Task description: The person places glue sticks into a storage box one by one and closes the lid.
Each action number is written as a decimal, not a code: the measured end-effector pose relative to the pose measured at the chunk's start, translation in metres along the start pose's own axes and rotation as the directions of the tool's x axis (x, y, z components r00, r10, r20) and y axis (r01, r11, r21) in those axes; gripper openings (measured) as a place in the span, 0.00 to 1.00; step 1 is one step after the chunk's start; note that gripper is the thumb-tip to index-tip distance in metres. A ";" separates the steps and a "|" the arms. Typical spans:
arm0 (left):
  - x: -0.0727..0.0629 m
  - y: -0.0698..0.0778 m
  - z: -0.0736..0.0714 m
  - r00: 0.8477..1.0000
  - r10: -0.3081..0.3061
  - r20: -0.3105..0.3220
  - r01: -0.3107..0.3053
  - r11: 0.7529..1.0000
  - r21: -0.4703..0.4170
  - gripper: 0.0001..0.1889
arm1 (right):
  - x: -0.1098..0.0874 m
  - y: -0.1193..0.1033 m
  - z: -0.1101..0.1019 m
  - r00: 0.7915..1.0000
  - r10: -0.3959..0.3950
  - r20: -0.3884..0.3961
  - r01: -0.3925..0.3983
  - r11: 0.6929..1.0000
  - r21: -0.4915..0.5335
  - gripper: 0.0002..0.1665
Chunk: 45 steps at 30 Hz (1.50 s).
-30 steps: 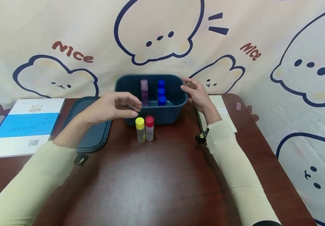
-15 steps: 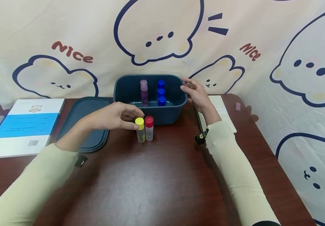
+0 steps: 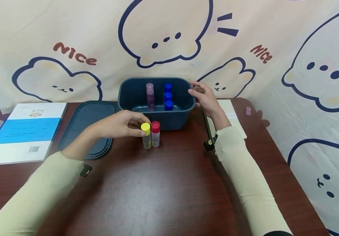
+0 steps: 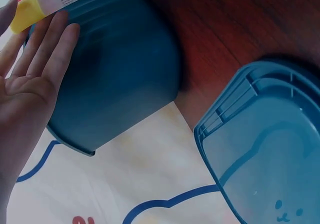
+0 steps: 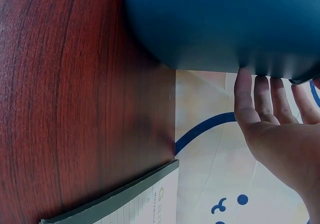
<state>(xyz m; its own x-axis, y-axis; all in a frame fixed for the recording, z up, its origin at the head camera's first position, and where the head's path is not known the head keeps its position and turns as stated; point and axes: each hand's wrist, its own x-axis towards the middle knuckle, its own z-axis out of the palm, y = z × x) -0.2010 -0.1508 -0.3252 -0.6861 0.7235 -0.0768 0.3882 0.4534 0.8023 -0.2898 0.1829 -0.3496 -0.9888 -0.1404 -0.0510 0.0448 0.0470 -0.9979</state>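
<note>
As the head view is showing a backdrop (image 3: 104, 29) bearing the red word "Nice" twice, a dark teal bin (image 3: 172, 122) is standing at the far middle of a brown table (image 3: 145, 190), holding four tubes: one purple tube (image 3: 150, 99) and three blue-capped tubes (image 3: 168, 97). Two more are standing upright just on the bin's near side, a yellow-capped tube (image 3: 147, 141) on the left and a red-capped tube (image 3: 155, 137) on the right. The left hand (image 3: 120, 124) is pinching the yellow cap between thumb and fingers, while the right hand (image 3: 208, 101) is resting with extended fingers against the bin's right end. One lid (image 3: 88, 114) is lying left of the bin, one book (image 3: 25, 131), its small print unreadable, is lying farther left, and one notebook (image 3: 231, 114) is lying at the right. From the left wrist, thumb and fingers are flanking the yellow cap, and the tube's body is carrying fine, illegible print. From the right wrist, the fingers are touching the bin's outer wall, and the ruled notebook is showing what looks like "NOTEBOOK" beside larger, cut-off letters.
</note>
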 end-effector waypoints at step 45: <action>-0.019 0.019 -0.034 0.945 0.011 -0.325 -0.039 0.996 -0.081 0.14 | 0.000 -0.002 0.000 1.000 0.006 0.008 -0.006 1.000 -0.009 0.27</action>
<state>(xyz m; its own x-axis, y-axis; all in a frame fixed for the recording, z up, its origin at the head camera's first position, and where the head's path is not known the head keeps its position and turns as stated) -0.2020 -0.1738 -0.2884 -0.8448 0.5194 0.1285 0.3634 0.3807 0.8503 -0.2898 0.1825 -0.3480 -0.9874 -0.1476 -0.0572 0.0494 0.0564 -0.9972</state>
